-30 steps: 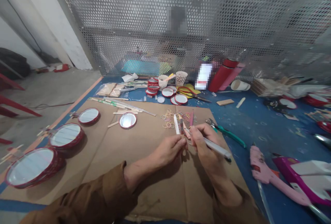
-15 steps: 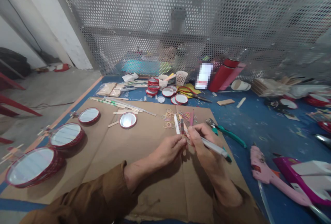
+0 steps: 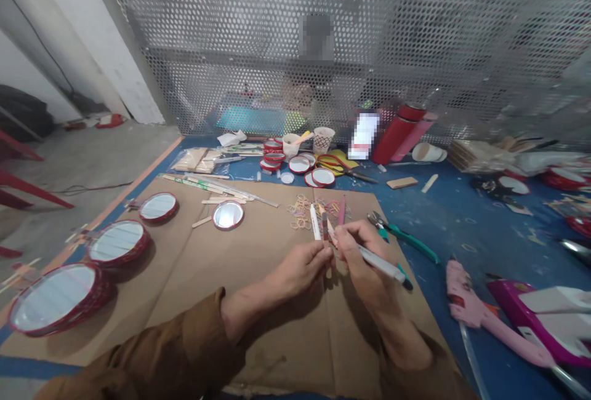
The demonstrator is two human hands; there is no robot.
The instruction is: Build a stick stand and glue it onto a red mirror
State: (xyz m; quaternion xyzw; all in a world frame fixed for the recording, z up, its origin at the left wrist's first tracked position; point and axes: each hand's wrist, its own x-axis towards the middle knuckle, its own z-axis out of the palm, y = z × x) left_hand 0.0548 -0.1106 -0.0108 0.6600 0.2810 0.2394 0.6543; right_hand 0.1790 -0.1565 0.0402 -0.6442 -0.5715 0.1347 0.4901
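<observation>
Left hand (image 3: pixel 300 266): fingers pinched narrow on a flat brown-and-tan wooden stick (image 3: pixel 325 228), held between the 2 hands over the tan cardboard sheet (image 3: pixel 203 320). Right hand (image 3: pixel 362 263): fingers closed round a slim white pen-shaped tool (image 3: pixel 382 263); tip unclear. Risk: a loose left pinch could let the narrow stick twist, skidding the tip into the fingers. Loose coloured rubber bands (image 3: pixel 301 213) just beyond could snag.

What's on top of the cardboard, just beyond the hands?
A loose heap of rubber bands, with a white marker and a pink stick by it. The left hand and right hand cover some cardboard; anything directly beneath them is hidden.
</observation>
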